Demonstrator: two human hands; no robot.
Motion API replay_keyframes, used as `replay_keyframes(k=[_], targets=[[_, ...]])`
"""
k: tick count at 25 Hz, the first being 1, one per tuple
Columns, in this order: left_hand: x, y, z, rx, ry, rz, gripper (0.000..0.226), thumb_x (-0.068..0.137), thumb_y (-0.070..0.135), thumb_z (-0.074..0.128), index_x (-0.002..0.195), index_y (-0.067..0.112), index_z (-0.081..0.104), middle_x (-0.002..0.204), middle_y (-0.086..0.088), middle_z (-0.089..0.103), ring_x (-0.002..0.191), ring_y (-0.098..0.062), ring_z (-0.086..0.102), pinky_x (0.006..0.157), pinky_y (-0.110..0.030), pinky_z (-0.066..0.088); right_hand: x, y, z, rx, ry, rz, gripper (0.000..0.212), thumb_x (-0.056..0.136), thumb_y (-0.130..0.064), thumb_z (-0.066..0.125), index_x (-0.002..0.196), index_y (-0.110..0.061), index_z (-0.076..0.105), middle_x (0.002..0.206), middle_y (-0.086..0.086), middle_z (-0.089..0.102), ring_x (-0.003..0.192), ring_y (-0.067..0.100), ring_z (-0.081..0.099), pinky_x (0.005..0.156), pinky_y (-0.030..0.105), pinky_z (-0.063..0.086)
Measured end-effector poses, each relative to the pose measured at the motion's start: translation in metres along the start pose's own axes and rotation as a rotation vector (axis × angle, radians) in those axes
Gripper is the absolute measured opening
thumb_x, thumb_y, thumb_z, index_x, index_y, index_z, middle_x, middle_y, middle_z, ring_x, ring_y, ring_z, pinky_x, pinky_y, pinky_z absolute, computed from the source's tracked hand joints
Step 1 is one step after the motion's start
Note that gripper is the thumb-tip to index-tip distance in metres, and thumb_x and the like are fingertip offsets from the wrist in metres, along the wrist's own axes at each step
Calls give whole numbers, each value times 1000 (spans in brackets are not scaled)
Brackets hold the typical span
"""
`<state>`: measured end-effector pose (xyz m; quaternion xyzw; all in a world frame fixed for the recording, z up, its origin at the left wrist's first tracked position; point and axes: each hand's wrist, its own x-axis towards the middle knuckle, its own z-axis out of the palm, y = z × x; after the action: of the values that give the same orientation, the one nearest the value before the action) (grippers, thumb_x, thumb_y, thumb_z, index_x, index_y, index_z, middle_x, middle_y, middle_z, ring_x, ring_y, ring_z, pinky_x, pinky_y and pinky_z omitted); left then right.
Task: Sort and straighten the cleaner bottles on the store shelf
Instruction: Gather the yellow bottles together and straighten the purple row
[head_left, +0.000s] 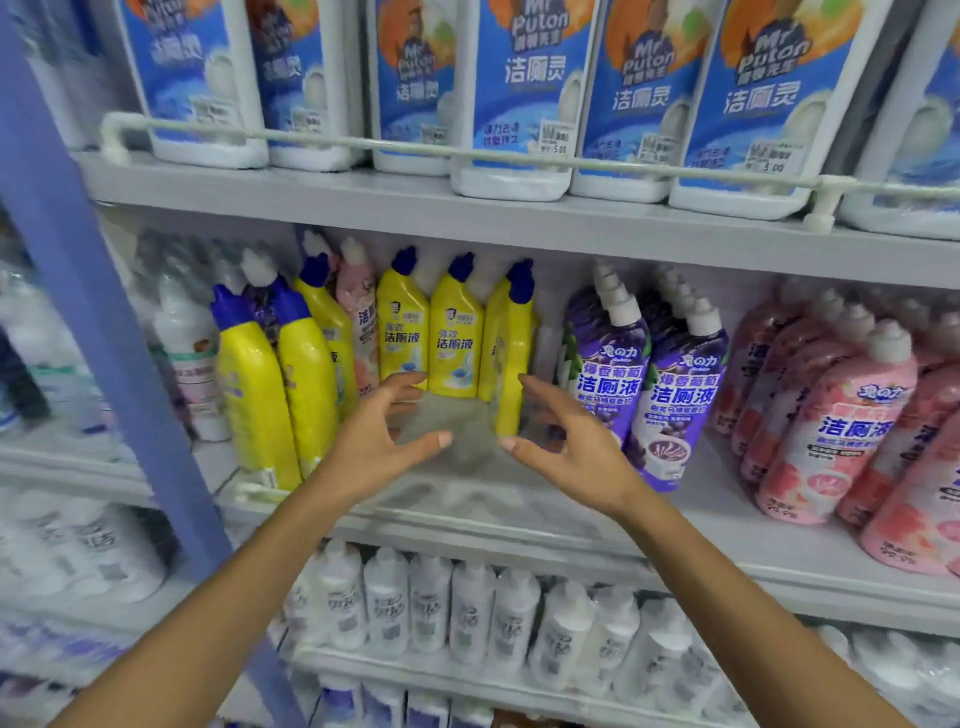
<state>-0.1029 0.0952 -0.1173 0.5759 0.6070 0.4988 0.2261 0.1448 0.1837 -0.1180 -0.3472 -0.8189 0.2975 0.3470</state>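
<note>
Yellow cleaner bottles with blue caps stand on the middle shelf (467, 499). Two lean at the front left (249, 395), (306, 384). Two stand upright further back (401, 332), (454, 338). One is turned side-on at the right (511, 358). My left hand (387, 436) and my right hand (566, 441) both reach into the bare gap in front of the back bottles, fingers spread and holding nothing. My right hand's fingers are close beside the side-on bottle. A pink bottle (361, 317) stands among the yellow ones.
Purple bottles (605, 374) and pink bottles (841, 415) fill the shelf's right side. Large blue-and-white bottles (524, 93) stand behind a rail on the upper shelf. White bottles (467, 608) line the lower shelf. A blue upright post (104, 322) stands at the left.
</note>
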Motion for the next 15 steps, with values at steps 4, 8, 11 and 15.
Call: replay_keyframes(k=[4, 8, 11, 15], targets=[[-2, -1, -18, 60, 136, -29, 78, 67, 48, 83, 136, 35, 49, 131, 7, 60, 123, -8, 58, 101, -38, 53, 54, -16, 29, 54, -89, -64, 78, 83, -48, 80, 151, -40, 42, 150, -12, 50, 126, 8, 56, 102, 30, 52], [9, 26, -14, 71, 199, 9, 67, 77, 19, 86, 131, 33, 48, 118, 24, 58, 107, 15, 58, 94, -21, 49, 114, -32, 46, 92, -139, -132, 74, 87, -43, 79, 151, -33, 43, 149, -9, 51, 124, 12, 58, 100, 39, 56], [14, 48, -29, 100, 325, 60, 60, 82, 12, 82, 134, 22, 54, 118, 24, 60, 107, 13, 60, 89, -14, 50, 157, -45, 53, 175, -131, -164, 71, 86, -40, 80, 148, -29, 47, 145, -8, 55, 121, 14, 60, 99, 35, 56], [15, 78, -78, 217, 560, 113, 49, 83, 18, 82, 126, 24, 60, 116, 11, 67, 108, -3, 65, 93, -30, 56, 193, -71, 69, 274, -242, -252, 51, 88, -28, 80, 134, -22, 59, 128, -6, 65, 112, 14, 64, 93, 27, 58]])
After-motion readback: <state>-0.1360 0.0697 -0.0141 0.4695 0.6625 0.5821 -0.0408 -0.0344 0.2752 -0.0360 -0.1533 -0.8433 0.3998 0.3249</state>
